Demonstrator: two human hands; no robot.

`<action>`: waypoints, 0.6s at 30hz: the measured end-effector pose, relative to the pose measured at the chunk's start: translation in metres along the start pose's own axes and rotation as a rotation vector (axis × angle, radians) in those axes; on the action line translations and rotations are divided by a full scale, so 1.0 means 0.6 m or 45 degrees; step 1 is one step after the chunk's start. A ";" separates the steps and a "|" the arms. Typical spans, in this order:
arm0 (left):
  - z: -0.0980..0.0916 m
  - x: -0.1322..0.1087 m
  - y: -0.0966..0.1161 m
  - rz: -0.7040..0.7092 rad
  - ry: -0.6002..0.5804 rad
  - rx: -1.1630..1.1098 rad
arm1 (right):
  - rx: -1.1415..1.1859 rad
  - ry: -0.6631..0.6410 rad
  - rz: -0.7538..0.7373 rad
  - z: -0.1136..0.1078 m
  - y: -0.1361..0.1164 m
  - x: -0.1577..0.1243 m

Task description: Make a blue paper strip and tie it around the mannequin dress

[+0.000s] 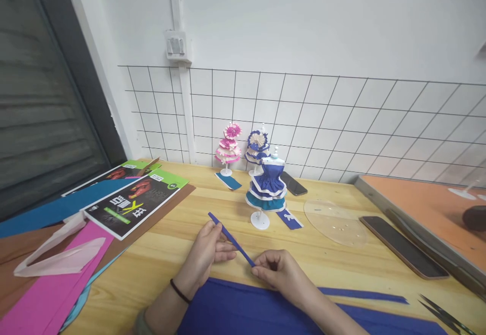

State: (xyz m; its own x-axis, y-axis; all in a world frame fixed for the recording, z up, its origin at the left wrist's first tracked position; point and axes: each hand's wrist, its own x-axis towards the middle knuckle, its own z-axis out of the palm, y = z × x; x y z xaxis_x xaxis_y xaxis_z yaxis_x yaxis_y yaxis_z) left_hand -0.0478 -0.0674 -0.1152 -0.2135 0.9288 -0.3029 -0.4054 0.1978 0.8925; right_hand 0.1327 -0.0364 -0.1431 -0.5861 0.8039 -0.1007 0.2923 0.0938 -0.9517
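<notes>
A narrow dark-blue strip (238, 245), which looks like crepe paper, slants between my two hands over the table. My left hand (208, 249) pinches it near its upper end, while the fingertips of my right hand (281, 270) close on the lower end. Below them lies a large dark-blue sheet (243, 304), partly covered by my right forearm. Another blue strip (366, 295) rests to the right of that arm. Beyond my hands, a small dress form (268, 185) stands upright in a layered blue, white and teal dress.
Pink and blue-and-cream dressed forms (228, 148) (258, 145) stand behind. Left are printed packets (132, 206) and coloured sheets (72, 274). Right are a clear disc (334, 221), a phone (402, 246), scissors (442, 315) and an orange-topped board (425, 208). Another phone (294, 183) lies behind.
</notes>
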 end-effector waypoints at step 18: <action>0.006 -0.004 -0.002 0.007 -0.004 0.053 | 0.029 -0.033 0.015 0.000 0.005 0.000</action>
State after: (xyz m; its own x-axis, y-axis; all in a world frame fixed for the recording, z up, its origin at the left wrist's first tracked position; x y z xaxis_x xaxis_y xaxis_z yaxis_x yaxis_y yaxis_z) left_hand -0.0436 -0.0684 -0.1142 -0.2130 0.9308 -0.2971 -0.3666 0.2057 0.9073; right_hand 0.1339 -0.0359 -0.1461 -0.6023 0.7893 -0.1195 0.2824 0.0707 -0.9567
